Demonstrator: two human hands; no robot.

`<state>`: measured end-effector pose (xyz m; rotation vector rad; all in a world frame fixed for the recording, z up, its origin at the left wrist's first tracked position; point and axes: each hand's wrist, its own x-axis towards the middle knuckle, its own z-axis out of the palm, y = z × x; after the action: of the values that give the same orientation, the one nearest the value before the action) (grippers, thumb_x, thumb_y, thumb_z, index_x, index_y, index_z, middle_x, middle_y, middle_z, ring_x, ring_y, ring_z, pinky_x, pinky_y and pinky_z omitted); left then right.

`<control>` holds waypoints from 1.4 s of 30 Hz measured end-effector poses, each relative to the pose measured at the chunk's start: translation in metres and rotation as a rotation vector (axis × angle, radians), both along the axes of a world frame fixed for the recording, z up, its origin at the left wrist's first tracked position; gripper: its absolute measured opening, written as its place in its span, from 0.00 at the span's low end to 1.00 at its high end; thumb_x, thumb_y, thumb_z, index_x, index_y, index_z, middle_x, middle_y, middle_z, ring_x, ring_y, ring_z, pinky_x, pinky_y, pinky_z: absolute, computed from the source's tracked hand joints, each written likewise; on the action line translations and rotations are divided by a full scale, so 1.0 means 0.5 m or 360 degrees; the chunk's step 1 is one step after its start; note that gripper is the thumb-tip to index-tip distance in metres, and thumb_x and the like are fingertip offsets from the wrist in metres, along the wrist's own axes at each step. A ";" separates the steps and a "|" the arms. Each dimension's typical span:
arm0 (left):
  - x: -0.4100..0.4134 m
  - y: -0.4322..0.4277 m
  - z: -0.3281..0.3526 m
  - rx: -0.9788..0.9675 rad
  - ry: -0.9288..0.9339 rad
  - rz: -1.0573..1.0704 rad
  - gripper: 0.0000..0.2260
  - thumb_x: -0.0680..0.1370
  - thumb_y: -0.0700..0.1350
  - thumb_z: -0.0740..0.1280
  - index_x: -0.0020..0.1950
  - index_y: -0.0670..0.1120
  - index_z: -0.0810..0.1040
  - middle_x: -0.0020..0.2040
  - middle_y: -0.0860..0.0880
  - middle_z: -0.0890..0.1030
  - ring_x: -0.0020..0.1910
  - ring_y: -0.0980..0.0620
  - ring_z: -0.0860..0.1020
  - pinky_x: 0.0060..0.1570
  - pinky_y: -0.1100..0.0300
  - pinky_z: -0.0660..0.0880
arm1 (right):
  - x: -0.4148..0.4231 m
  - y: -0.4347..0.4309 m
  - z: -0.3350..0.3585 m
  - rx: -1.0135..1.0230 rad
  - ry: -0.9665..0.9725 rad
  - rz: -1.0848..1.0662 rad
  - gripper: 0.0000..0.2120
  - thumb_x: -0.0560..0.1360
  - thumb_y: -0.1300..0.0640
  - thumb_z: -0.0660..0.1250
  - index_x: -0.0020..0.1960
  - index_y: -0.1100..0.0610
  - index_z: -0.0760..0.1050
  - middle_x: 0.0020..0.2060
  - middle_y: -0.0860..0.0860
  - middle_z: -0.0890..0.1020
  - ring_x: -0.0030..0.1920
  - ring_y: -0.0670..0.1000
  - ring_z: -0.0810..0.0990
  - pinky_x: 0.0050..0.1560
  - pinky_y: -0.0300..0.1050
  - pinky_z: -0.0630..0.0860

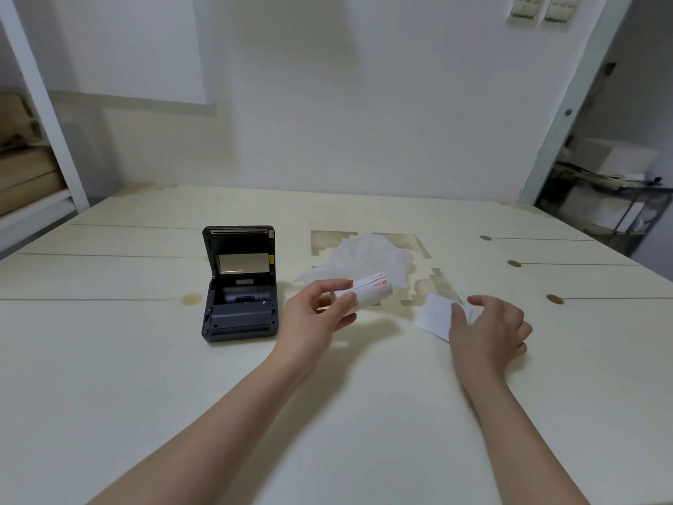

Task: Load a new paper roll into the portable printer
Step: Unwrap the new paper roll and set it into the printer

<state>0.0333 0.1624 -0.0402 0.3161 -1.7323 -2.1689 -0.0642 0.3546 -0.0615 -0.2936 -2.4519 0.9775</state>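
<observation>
A small black portable printer (pixel 239 286) sits on the pale table (pixel 145 359) left of centre, its lid standing open and its paper bay showing. Just right of it, my left hand (pixel 315 315) holds a white paper roll (pixel 368 291) with red print a little above the table. My right hand (pixel 488 329) rests farther right, fingers on a white slip of paper (pixel 435 315) that lies flat on the table.
A crumpled clear plastic wrapper (pixel 364 260) lies behind the roll. Shelving with cardboard stands at the far left, a doorway with stacked items at the far right. A white wall runs behind the table.
</observation>
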 end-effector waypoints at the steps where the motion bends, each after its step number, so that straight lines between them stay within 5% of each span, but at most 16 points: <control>1: 0.002 -0.003 0.000 0.0000 0.0003 0.0000 0.06 0.77 0.40 0.69 0.53 0.47 0.82 0.51 0.44 0.82 0.43 0.52 0.85 0.46 0.66 0.80 | 0.006 -0.005 0.006 -0.0077 0.0159 0.0070 0.12 0.75 0.55 0.69 0.57 0.57 0.77 0.63 0.57 0.73 0.64 0.62 0.67 0.58 0.54 0.66; 3: 0.008 -0.009 0.002 -0.0009 0.0006 0.0000 0.06 0.77 0.41 0.69 0.53 0.48 0.83 0.51 0.44 0.82 0.43 0.51 0.85 0.48 0.64 0.80 | 0.021 -0.020 0.027 -0.0314 0.0369 0.0352 0.09 0.76 0.58 0.68 0.56 0.57 0.77 0.58 0.55 0.76 0.58 0.59 0.73 0.54 0.49 0.70; 6: 0.019 -0.024 0.008 0.0018 0.0043 0.0014 0.06 0.77 0.41 0.70 0.51 0.49 0.83 0.51 0.44 0.82 0.44 0.51 0.85 0.49 0.64 0.80 | 0.055 -0.067 0.069 -0.0832 0.0073 0.0914 0.10 0.79 0.57 0.66 0.59 0.56 0.75 0.54 0.50 0.80 0.49 0.48 0.79 0.51 0.37 0.75; 10: 0.037 -0.053 0.015 0.0034 0.0148 0.0101 0.06 0.77 0.41 0.70 0.51 0.49 0.83 0.50 0.41 0.81 0.44 0.52 0.85 0.51 0.62 0.80 | 0.095 -0.137 0.084 -0.1106 -0.0514 0.1320 0.21 0.77 0.50 0.68 0.68 0.54 0.70 0.52 0.48 0.84 0.52 0.47 0.82 0.50 0.45 0.78; 13: 0.054 -0.086 0.019 -0.0091 0.0208 0.0132 0.07 0.76 0.40 0.71 0.50 0.51 0.84 0.46 0.43 0.80 0.43 0.51 0.83 0.53 0.56 0.81 | 0.113 -0.180 0.084 -0.1154 -0.0520 0.1537 0.25 0.76 0.54 0.69 0.71 0.51 0.66 0.53 0.47 0.84 0.55 0.48 0.82 0.49 0.44 0.77; 17: 0.084 -0.150 0.028 -0.0465 0.0253 0.0132 0.12 0.76 0.41 0.71 0.54 0.56 0.81 0.51 0.45 0.84 0.47 0.43 0.82 0.56 0.46 0.79 | 0.118 -0.229 0.094 -0.0934 -0.0308 0.1667 0.25 0.77 0.60 0.68 0.69 0.43 0.67 0.56 0.44 0.81 0.49 0.40 0.82 0.52 0.40 0.77; 23: 0.106 -0.265 0.031 -0.0893 0.0210 0.0174 0.17 0.76 0.39 0.70 0.63 0.53 0.77 0.54 0.53 0.83 0.51 0.53 0.83 0.53 0.61 0.79 | 0.126 -0.324 0.094 -0.0515 -0.0145 0.1711 0.21 0.75 0.61 0.70 0.64 0.44 0.75 0.50 0.40 0.81 0.49 0.41 0.80 0.48 0.31 0.73; 29: 0.092 -0.344 0.004 -0.1206 0.0106 0.0270 0.17 0.74 0.38 0.70 0.62 0.51 0.78 0.54 0.55 0.83 0.54 0.57 0.80 0.61 0.61 0.74 | 0.115 -0.414 0.063 -0.0424 -0.0044 0.1617 0.16 0.74 0.62 0.69 0.51 0.41 0.76 0.50 0.42 0.83 0.51 0.45 0.80 0.47 0.34 0.72; 33: 0.067 -0.353 -0.021 -0.1535 0.0029 0.0371 0.17 0.75 0.41 0.70 0.63 0.51 0.78 0.59 0.57 0.81 0.59 0.57 0.72 0.57 0.66 0.68 | 0.099 -0.433 0.030 -0.0290 -0.0059 0.1459 0.15 0.72 0.58 0.71 0.52 0.39 0.76 0.53 0.46 0.79 0.52 0.39 0.75 0.49 0.31 0.68; 36: 0.062 -0.353 -0.044 -0.1634 0.0007 0.0423 0.18 0.73 0.40 0.71 0.62 0.53 0.80 0.53 0.60 0.79 0.55 0.56 0.67 0.56 0.63 0.68 | 0.094 -0.430 0.000 -0.0172 -0.0063 0.1384 0.15 0.72 0.56 0.71 0.54 0.40 0.77 0.53 0.49 0.77 0.56 0.46 0.75 0.57 0.41 0.71; 39: 0.061 -0.357 -0.053 -0.1630 -0.0061 0.0420 0.18 0.73 0.41 0.71 0.62 0.54 0.80 0.53 0.59 0.80 0.56 0.53 0.68 0.59 0.60 0.66 | 0.096 -0.428 -0.010 -0.0070 0.0023 0.1406 0.13 0.73 0.56 0.70 0.55 0.43 0.79 0.47 0.40 0.73 0.57 0.49 0.75 0.56 0.42 0.70; 42: 0.050 -0.362 -0.059 -0.1571 -0.0147 0.0412 0.18 0.73 0.44 0.70 0.61 0.56 0.80 0.56 0.57 0.80 0.56 0.55 0.67 0.57 0.65 0.63 | 0.088 -0.431 -0.012 0.0092 0.0203 0.1431 0.11 0.74 0.58 0.69 0.56 0.50 0.81 0.47 0.38 0.79 0.56 0.50 0.74 0.55 0.44 0.72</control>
<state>0.0583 -0.0185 -0.0695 0.3363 -2.3895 -0.9476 -0.0200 0.1390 -0.0677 0.9398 -2.4754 1.1900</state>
